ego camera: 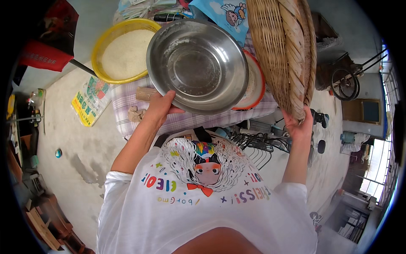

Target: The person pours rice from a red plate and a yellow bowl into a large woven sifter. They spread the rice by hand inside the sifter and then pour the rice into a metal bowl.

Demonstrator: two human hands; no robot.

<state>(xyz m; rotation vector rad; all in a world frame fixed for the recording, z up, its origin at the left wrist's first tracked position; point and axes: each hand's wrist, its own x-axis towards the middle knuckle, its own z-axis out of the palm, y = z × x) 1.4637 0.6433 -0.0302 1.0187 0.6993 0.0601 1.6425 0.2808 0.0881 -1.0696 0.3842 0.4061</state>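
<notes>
My left hand [162, 106] grips the near left rim of a large stainless steel basin [198, 68], thumb over the edge. White residue clings to the basin's inner wall. In my right hand [297, 122] is the near end of a woven wicker basket [279, 54], tilted up on its side. Left of the metal basin, a yellow plastic basket [95, 60] holds pale grains. Partly hidden behind the metal basin's right side is a red-rimmed basin [261, 85] with pale contents.
A plaid cloth [187, 122] covers the surface under the basins. On it are a wooden piece [145, 94], a crumpled rag [136, 113] and a light blue bag [222, 16]. A black wire rack [257, 143] stands below at right, and a printed plastic sack [90, 101] lies on the floor.
</notes>
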